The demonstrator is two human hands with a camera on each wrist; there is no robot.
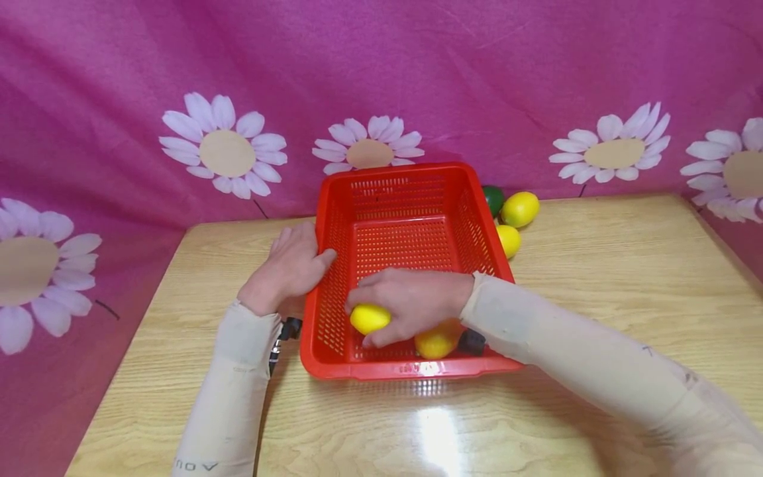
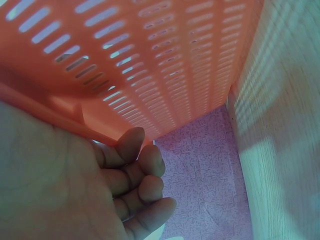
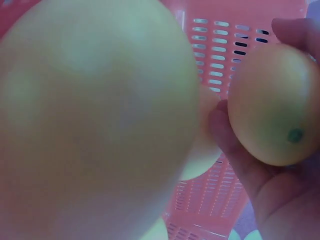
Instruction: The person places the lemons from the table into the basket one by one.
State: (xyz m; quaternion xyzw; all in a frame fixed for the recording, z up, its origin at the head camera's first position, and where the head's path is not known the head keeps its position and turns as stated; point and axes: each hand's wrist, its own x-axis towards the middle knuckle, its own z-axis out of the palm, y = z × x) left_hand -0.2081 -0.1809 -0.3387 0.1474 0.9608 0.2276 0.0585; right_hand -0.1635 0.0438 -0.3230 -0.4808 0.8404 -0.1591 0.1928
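A red perforated plastic basket (image 1: 401,369) stands on the table. My left hand (image 1: 292,265) grips its left rim, thumb over the inner side and fingers outside; in the left wrist view those fingers (image 2: 150,190) are bent beside the slotted wall. Inside the basket, my right hand (image 1: 411,301) holds a yellow lemon (image 1: 369,319) between thumb and fingers. The right wrist view shows this lemon (image 3: 275,105) with a dark stem spot. Another yellow fruit (image 1: 436,341) lies near the front wall, partly under my right wrist. A large blurred fruit (image 3: 95,115) fills the right wrist view's left side.
Right of the basket, two lemons (image 1: 520,209) and a dark green fruit (image 1: 493,199) lie on the wooden table (image 1: 608,265), partly hidden by the basket. A pink cloth (image 1: 381,59) with white daisies hangs behind the table and at its sides.
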